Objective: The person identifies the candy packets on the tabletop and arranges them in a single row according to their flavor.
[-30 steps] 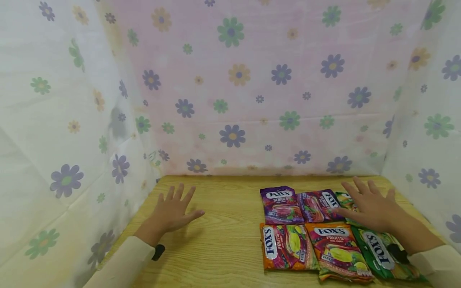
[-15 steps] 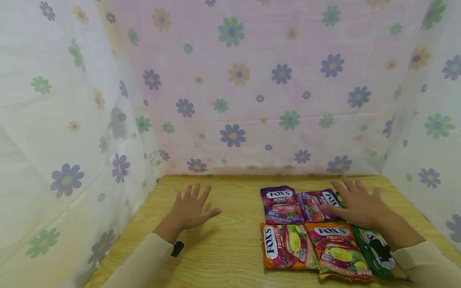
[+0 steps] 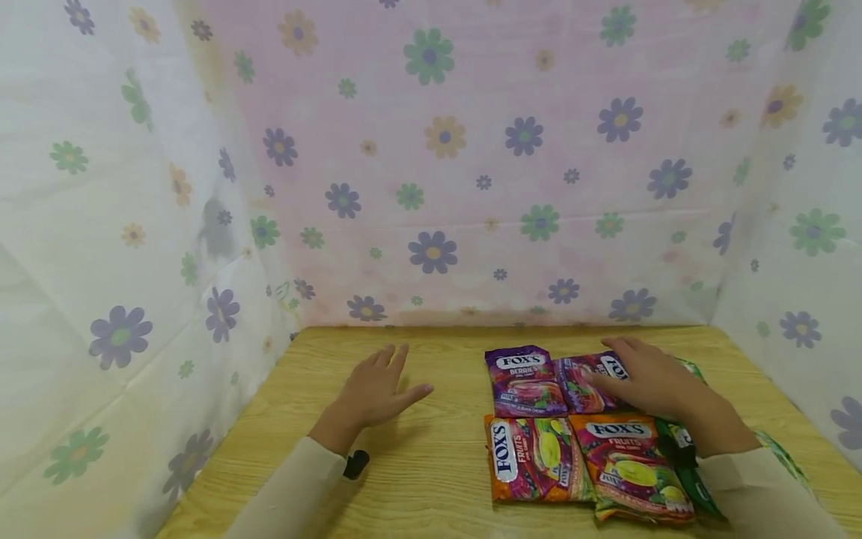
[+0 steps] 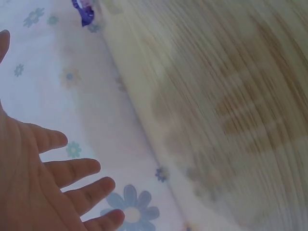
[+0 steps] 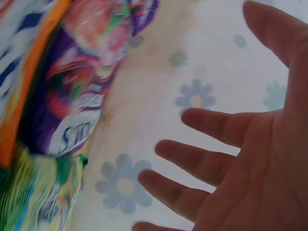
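Note:
My left hand hovers over the wooden table, left of the candy bags, its fingers extended and holding nothing. My right hand is above the back right bags, also with nothing in it; the right wrist view shows its fingers straight and apart from the bags. Two purple Fox's Berries bags lie in the back row, one at the left and one beside it partly under my right hand. In front lie two orange Fox's Fruits bags, one sideways and one upright. Green bags at the right are mostly hidden by my right arm.
Flower-print cloth walls the table at the back and both sides. Bare wooden tabletop extends left of the bags. A purple bag corner shows at the top of the left wrist view.
Both hands have moved inward: the left one to the right, the right one to the left over the purple bag. The bags have stayed where they were.

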### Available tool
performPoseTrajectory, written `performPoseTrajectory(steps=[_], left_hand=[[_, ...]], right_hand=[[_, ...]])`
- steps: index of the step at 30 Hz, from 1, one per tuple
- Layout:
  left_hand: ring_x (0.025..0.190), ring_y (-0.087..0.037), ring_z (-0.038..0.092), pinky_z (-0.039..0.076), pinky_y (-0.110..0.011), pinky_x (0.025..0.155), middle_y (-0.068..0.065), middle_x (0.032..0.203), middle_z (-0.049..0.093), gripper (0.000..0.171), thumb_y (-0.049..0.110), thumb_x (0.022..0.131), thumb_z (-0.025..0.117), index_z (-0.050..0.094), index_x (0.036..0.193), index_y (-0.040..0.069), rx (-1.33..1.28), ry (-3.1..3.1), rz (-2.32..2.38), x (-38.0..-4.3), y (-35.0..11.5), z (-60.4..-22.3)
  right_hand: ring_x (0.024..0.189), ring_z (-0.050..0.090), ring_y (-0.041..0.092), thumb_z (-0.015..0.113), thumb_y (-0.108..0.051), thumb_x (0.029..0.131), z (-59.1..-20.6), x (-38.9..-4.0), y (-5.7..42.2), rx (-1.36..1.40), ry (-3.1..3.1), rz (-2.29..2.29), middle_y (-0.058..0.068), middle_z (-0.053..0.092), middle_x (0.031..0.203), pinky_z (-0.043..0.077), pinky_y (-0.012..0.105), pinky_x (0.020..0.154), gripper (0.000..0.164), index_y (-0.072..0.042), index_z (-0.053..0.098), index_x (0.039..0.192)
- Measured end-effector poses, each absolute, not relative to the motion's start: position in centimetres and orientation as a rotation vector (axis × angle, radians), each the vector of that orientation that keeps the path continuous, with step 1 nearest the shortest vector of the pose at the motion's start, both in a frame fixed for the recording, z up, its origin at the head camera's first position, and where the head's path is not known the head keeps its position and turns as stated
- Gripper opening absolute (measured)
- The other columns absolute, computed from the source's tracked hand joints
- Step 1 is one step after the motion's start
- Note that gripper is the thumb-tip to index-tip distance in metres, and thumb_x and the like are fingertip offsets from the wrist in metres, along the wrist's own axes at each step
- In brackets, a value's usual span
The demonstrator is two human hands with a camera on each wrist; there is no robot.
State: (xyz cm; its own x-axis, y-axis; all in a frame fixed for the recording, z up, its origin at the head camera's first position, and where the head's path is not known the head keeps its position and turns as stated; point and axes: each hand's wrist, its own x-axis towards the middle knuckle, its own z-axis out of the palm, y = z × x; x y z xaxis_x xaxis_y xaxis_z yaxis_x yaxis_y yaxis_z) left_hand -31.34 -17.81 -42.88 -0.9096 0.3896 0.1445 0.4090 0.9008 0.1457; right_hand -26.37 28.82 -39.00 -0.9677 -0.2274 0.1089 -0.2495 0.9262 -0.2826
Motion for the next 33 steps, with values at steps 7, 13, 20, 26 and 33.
performPoseTrajectory(steps=[7, 13, 20, 26, 33], left_hand=[[0.152, -0.041, 0.035, 0.033, -0.060, 0.121, -0.015, 0.169, 0.030, 0.106, 0.087, 0.091, 0.035, 0.018, 0.167, 0.015, -0.605, -2.957, -0.445, -31.4, -15.5, -43.3], [0.153, -0.038, 0.033, 0.036, -0.059, 0.120, -0.012, 0.169, 0.028, 0.107, 0.085, 0.090, 0.045, 0.019, 0.167, 0.015, -0.612, -2.948, -0.668, -31.4, -12.9, -43.5], [0.147, -0.039, 0.042, 0.040, -0.061, 0.116, -0.016, 0.167, 0.031, 0.106, 0.078, 0.088, 0.057, 0.023, 0.166, 0.014, -0.580, -2.933, -0.927, -31.6, -9.6, -43.7], [0.129, -0.037, 0.060, 0.054, -0.056, 0.102, -0.019, 0.158, 0.045, 0.094, 0.057, 0.092, 0.070, 0.031, 0.162, 0.008, -0.519, -2.877, -1.297, -32.0, -7.3, -44.3], [0.113, -0.030, 0.069, 0.062, -0.046, 0.090, -0.018, 0.145, 0.057, 0.084, 0.045, 0.092, 0.076, 0.042, 0.156, 0.004, -0.381, -2.834, -1.591, -32.0, -5.7, -45.3]], right_hand=[[0.138, 0.041, 0.058, 0.058, -0.060, 0.099, -39.1, -26.9, 28.0, 0.411, -3.000, 0.674, 0.035, 0.041, 0.155, 0.039, 0.075, 0.105, 0.088, 0.004, 0.038, 0.156], [0.134, 0.047, 0.057, 0.060, -0.061, 0.098, -39.3, -27.4, 27.3, 0.407, -2.998, 0.716, 0.036, 0.045, 0.151, 0.044, 0.073, 0.102, 0.088, 0.006, 0.041, 0.153], [0.125, 0.058, 0.052, 0.063, -0.048, 0.101, -39.7, -28.0, 26.3, 0.417, -2.963, 0.823, 0.034, 0.056, 0.141, 0.051, 0.065, 0.097, 0.076, 0.008, 0.046, 0.148], [0.112, 0.065, 0.043, 0.064, -0.043, 0.102, -40.7, -28.3, 25.5, 0.387, -2.968, 0.978, 0.031, 0.061, 0.135, 0.057, 0.059, 0.092, 0.069, 0.010, 0.050, 0.145], [0.093, 0.071, 0.032, 0.063, -0.043, 0.102, -41.2, -28.4, 24.5, 0.303, -3.036, 1.084, 0.029, 0.061, 0.136, 0.060, 0.045, 0.076, 0.072, 0.009, 0.047, 0.148]])
